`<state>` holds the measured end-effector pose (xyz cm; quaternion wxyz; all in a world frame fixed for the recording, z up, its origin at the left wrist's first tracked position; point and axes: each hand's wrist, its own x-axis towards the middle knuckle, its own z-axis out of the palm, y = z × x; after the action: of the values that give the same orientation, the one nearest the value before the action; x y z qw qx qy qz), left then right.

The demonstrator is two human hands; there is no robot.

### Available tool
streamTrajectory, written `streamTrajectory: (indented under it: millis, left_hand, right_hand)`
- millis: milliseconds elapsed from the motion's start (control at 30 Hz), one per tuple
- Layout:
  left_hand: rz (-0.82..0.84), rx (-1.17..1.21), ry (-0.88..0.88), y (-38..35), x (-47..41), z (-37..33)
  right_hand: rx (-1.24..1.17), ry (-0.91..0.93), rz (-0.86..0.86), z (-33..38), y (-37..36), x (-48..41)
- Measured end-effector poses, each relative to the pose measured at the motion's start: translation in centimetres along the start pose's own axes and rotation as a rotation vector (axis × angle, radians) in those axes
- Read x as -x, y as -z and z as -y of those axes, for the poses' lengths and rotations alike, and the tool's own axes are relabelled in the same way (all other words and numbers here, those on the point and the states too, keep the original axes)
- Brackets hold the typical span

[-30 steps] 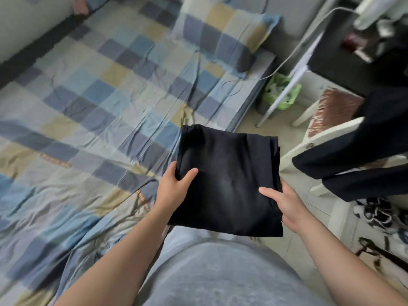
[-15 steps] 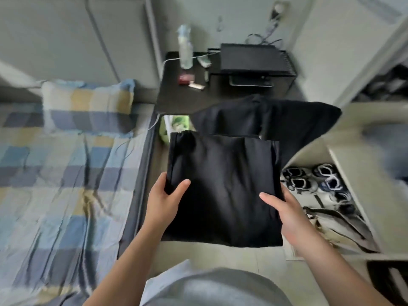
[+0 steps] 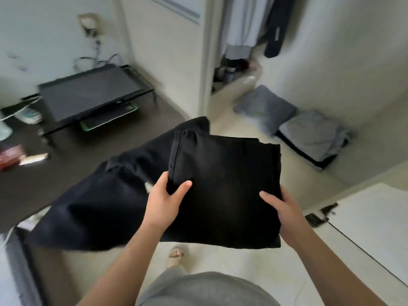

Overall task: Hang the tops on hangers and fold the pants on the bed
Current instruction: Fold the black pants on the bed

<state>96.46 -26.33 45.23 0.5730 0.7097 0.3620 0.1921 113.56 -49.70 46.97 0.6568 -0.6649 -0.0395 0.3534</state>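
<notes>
Grey-clothed torso: nearest to us, directly below the flat, square-folded black fabric pants, our landmark throughout.
Sandalled foot: on the pale floor, just under the pants' near edge.
Left hand: pinches the pants' left edge, thumb on top and fingers beneath; we judge this stops the folds sliding open.
Right hand: grips the near right corner likewise, thumb above; support on both sides holds the bundle level in the air.
Loose black garment: spread left of and behind the pants, unheld; we cannot tell what bears it.
Dark brown desk top: further left of the pants, carrying a black metal riser.
Stack of folded grey clothes: beyond the pants to the right, on a pale shelf; we judge it the likely resting place.
Hanging pale and navy clothes: farthest, above the pants, inside the open pale wardrobe.
Change: a second ago the checked bed lay beneath and left of the pants; now it is out of view and the wardrobe faces us. Grip and fold are unchanged.
</notes>
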Motion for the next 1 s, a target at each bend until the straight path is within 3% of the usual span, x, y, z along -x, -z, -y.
streamTrajectory:
  millis: [200, 433, 1000]
  left_hand:
    - [0.287, 0.007, -0.001, -5.2, -9.0, -2.3]
    - [0.458, -0.040, 0.049, -11.0, -15.5, -3.1]
    - [0.339, -0.360, 0.093, -28.2, -34.1, -8.2]
  right_hand:
    - [-0.128, 0.003, -0.277, 1.1, 2.2, -1.5]
    - [-0.239, -0.028, -0.425, 0.9, 4.3, -4.2]
    - [-0.432, -0.042, -0.464, 6.4, 12.5, -24.6]
